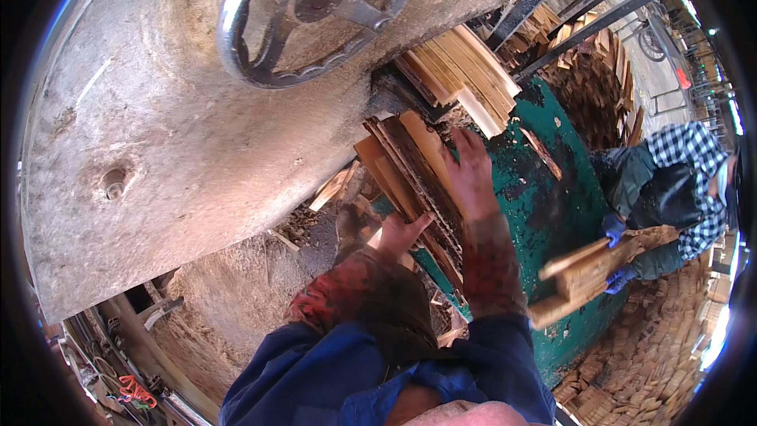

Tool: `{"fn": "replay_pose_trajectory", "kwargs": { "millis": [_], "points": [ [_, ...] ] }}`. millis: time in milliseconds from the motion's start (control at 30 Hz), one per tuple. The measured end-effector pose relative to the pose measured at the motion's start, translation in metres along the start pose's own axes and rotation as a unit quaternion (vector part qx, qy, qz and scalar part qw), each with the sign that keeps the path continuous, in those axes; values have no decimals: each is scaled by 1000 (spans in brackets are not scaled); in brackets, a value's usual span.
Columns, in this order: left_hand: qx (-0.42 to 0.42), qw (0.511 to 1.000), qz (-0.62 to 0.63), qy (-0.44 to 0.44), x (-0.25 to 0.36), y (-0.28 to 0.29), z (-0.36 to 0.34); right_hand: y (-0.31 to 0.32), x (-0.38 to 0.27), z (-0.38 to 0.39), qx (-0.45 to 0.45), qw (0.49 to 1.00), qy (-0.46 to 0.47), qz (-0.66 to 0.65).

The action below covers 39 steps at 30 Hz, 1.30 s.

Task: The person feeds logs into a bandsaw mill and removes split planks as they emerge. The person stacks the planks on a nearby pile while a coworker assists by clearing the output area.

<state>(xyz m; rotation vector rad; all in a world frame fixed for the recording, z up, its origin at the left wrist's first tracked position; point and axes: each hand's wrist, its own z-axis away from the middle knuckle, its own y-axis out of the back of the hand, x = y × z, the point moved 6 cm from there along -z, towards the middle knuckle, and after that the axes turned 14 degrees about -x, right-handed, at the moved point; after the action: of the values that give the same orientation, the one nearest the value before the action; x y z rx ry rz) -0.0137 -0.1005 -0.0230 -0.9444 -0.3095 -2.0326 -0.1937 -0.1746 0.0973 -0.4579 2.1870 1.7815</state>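
Note:
A bundle of rough wooden slats point(410, 173), some edged with dark bark, lies slanted between my hands. My left hand point(402, 233) is closed on its lower left part, thumb over the slats. My right hand point(469, 170) grips the right side higher up, fingers curled on the pale upper board. Beyond it sits another stack of pale slats point(461, 75), near a large metal handwheel point(315, 8) on a dusty machine panel point(142, 150). Beneath and right is a scuffed green metal surface point(560, 142).
At right a co-worker in a checked shirt point(698, 213) holds boards point(579, 276) in gloved hands. Piles of short wood pieces point(631, 355) lie beside them. Dark metal bars point(583, 24) stand at upper right; cables point(134, 386) hang at lower left.

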Motion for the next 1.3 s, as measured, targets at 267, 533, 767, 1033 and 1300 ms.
{"fn": "replay_pose_trajectory", "kwargs": {
  "millis": [267, 533, 767, 1033, 1300],
  "points": [
    [-18, 995, 45, -87, -13, -2, -13, -74, -3, -120, -194, 977, -57, 64],
    [16, 973, -79, -217, -18, 0, -18, -82, 17, -105, -179, 981, -60, 31],
    [24, 995, -2, -95, -10, -1, -11, -33, 59, 16, -152, 984, -55, -72],
    [37, 984, 23, -175, -3, -2, -10, 24, 48, 180, -188, 943, -218, -166],
    [3, 993, 59, -100, -5, -3, -7, 56, 41, 266, -157, 977, -128, -61]
  ]
}}
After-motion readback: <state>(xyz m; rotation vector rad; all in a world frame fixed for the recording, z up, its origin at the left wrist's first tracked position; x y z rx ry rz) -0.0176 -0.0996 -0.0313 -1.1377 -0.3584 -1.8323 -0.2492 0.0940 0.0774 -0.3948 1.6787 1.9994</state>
